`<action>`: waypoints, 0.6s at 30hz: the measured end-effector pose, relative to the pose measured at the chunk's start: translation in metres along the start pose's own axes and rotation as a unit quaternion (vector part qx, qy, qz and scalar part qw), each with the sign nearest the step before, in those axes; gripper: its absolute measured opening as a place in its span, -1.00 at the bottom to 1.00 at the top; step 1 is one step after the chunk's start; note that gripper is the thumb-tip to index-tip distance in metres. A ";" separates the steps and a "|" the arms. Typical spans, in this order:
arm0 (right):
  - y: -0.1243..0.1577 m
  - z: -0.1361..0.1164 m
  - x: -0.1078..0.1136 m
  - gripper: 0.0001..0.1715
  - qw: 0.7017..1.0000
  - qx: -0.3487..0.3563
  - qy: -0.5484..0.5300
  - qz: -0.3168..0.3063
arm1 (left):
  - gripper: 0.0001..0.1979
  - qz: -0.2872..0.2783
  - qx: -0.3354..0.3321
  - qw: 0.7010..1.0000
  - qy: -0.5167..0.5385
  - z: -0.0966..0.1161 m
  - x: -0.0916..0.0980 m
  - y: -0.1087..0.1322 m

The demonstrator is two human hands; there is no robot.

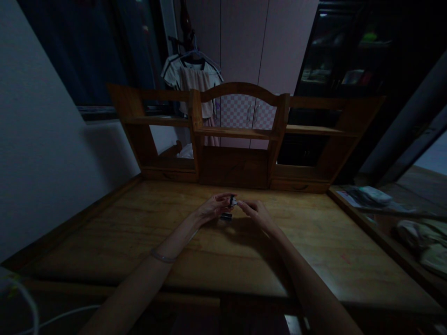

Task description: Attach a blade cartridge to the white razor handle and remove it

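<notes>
While left fingers [220, 198] hold an object [233, 201], the cabinet [351, 37] contains something [370, 36] (green).

Desk [122, 228], lower centre, with shelf unit [237, 133] along its far edge; wardrobe [240, 46] behind, upper centre; cabinet [338, 60], upper right. Mid-frame: handheld object [233, 201] between left hand [212, 208] and right hand [257, 212]; second item [226, 217] below.

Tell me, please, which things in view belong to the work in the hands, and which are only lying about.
Belong to the work:
small black-and-white object, held by the left hand, the right hand at its tip
small dark item on the desk below, probably

Only about:
hanging clothes
white cable, lower left
pale cloth, far right
</notes>
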State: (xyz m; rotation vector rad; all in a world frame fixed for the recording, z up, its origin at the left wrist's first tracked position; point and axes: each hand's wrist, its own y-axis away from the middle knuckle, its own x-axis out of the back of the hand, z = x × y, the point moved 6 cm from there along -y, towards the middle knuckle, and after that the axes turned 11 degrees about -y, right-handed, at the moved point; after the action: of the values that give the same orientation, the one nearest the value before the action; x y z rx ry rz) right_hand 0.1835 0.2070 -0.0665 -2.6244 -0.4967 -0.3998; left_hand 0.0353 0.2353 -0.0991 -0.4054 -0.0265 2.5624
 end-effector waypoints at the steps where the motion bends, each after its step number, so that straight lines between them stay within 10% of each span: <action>1: 0.000 0.000 0.000 -0.42 1.000 0.000 0.003 0.003 | -0.59 0.002 -0.002 1.000 -0.002 0.000 0.000 0.000; 18: -0.001 0.006 0.001 -0.42 1.000 -0.013 -0.002 0.009 | -0.56 0.009 0.002 1.000 -0.024 -0.003 0.003 -0.002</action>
State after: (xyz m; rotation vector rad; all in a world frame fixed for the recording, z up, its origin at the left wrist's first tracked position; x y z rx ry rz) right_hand 0.1855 0.2114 -0.0712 -2.6538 -0.4729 -0.3991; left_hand 0.0343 0.2383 -0.1028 -0.3451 -0.0350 2.5897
